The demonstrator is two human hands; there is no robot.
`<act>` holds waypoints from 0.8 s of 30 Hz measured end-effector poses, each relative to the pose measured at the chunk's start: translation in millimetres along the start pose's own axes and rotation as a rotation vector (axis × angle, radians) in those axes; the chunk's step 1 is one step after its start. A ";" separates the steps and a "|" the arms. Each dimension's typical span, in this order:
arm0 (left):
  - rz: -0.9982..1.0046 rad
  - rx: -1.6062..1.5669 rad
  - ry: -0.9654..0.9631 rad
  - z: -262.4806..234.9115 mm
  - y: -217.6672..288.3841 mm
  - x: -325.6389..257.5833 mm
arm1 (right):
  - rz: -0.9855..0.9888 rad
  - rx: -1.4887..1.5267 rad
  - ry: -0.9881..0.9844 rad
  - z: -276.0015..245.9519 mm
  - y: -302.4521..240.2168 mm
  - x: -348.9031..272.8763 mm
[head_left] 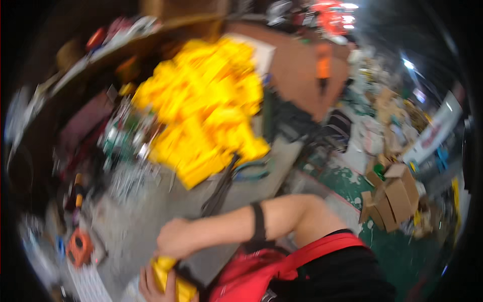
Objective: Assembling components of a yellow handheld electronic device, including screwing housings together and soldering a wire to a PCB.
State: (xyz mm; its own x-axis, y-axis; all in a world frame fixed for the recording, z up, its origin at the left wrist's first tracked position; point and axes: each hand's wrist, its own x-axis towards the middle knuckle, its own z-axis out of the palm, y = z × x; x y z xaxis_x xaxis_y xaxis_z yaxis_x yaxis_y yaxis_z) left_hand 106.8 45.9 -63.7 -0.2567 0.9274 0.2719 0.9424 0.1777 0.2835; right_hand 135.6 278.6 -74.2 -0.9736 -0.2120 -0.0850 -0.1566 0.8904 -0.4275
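Low in the view, my left hand [150,286] has its fingers around a yellow piece [165,271], probably plastic and cut off by the lower edge. My right hand [173,239] is closed just above, against the upper end of that piece. Its fingertips are turned away, so what it grips is hidden. A black band [258,221] circles my right forearm. Beyond my hands a large heap of similar yellow pieces [201,105] covers the far part of the grey worktop [151,216]. Motion blurs the picture.
Dark strips [220,189] and teal-handled pliers [251,171] lie before the heap. Thin clear strips [128,176], a yellow-and-black handle [78,190] and an orange tool [80,247] are at left. An opened cardboard box [395,196] stands on the green floor at right.
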 end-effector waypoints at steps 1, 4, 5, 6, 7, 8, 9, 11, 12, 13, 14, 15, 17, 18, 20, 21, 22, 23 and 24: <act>0.010 0.058 0.019 3.8 -3.3 0.8 | -0.032 -0.082 -0.041 -8.7 -3.1 -5.3; -0.026 -0.135 -0.052 -18.4 -10.8 10.2 | 0.013 -0.182 -0.001 -18.6 -7.4 -17.1; -0.068 -0.203 0.063 -24.5 -15.5 8.4 | 0.007 -0.245 -0.034 -24.0 -11.5 -19.5; -0.127 -0.116 0.154 -35.0 -15.4 13.2 | 0.129 -0.270 0.007 -23.3 -16.6 -21.0; -0.162 -0.036 0.164 -41.4 -18.3 19.7 | 0.043 -0.237 0.275 -24.4 -20.0 -31.1; -0.200 0.059 0.178 -49.1 -16.2 17.7 | -0.106 -0.196 0.473 -31.4 -26.5 -33.5; -0.264 0.081 0.172 -58.7 -7.6 13.7 | -0.199 -0.237 0.528 -37.9 -28.0 -35.6; -0.403 -0.090 -0.063 -71.5 4.0 14.6 | -0.246 -0.279 0.554 -37.7 -29.6 -38.4; -0.426 -0.086 -0.061 -71.1 7.9 12.5 | -0.256 -0.342 0.596 -36.0 -31.5 -40.5; -0.414 -0.112 -0.030 -70.1 11.1 10.5 | -0.271 -0.331 0.588 -33.6 -32.3 -41.3; -0.399 -0.139 0.001 -68.4 14.0 8.8 | -0.280 -0.324 0.616 -30.7 -32.6 -41.8; -0.376 -0.118 0.041 -64.6 16.5 6.7 | -0.282 -0.320 0.645 -28.7 -32.6 -42.7; -0.378 -0.074 0.060 -60.6 25.1 5.0 | -0.274 -0.314 0.647 -25.0 -32.3 -46.5; -0.365 -0.033 0.078 -58.3 29.0 4.6 | -0.254 -0.317 0.653 -23.2 -32.6 -49.6; -0.341 -0.007 0.119 -52.0 31.5 2.2 | -0.252 -0.302 0.639 -22.3 -31.6 -51.7; -0.337 0.005 0.138 -50.7 30.8 3.3 | -0.253 -0.297 0.635 -23.2 -29.8 -51.1; -0.332 0.018 0.158 -50.1 30.9 4.2 | -0.252 -0.298 0.635 -25.8 -29.7 -51.4; -0.330 0.018 0.159 -51.2 33.7 3.8 | -0.245 -0.224 0.530 -30.7 -31.0 -52.1; -0.346 0.028 0.125 -53.0 35.2 5.4 | -0.239 -0.159 0.435 -37.6 -30.4 -50.2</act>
State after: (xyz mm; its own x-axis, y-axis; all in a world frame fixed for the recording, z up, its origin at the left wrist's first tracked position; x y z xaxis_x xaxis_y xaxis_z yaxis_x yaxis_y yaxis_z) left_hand 127.2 39.7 -3.5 -0.5842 0.7636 0.2749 0.8000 0.4847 0.3537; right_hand 183.0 277.4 -23.1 -0.8814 -0.2601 0.3943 -0.3733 0.8950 -0.2440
